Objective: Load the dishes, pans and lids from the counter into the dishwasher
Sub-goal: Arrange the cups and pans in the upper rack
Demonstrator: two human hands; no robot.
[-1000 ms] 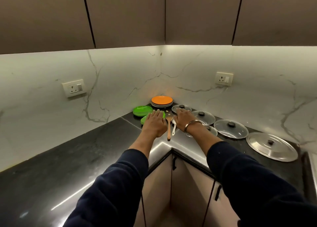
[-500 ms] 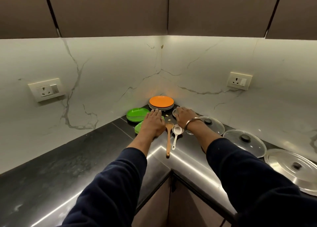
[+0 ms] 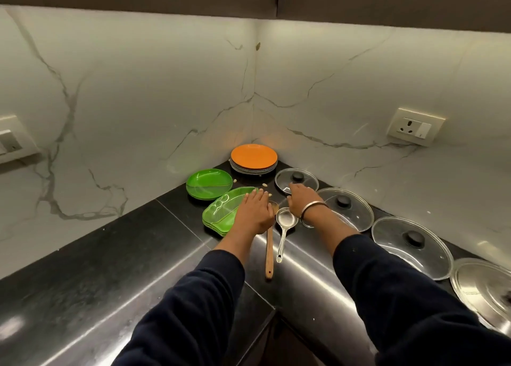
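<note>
Black polished counter (image 3: 91, 269) fills the corner, with a wooden spoon (image 3: 269, 255) and a steel ladle (image 3: 283, 229) nearest, which either sleeve could likely knock off the edge. Beyond them the left hand (image 3: 255, 212) lies flat, fingers straight, on the green sectioned plates (image 3: 221, 213), while the right hand (image 3: 302, 201) rests with loose fingers at the rim of the small glass lid (image 3: 297, 182), neither grip closed. Farther back, the orange plate stack (image 3: 253, 158) sits in the corner; the glass lid could slide or chip if lifted by its rim.
</note>
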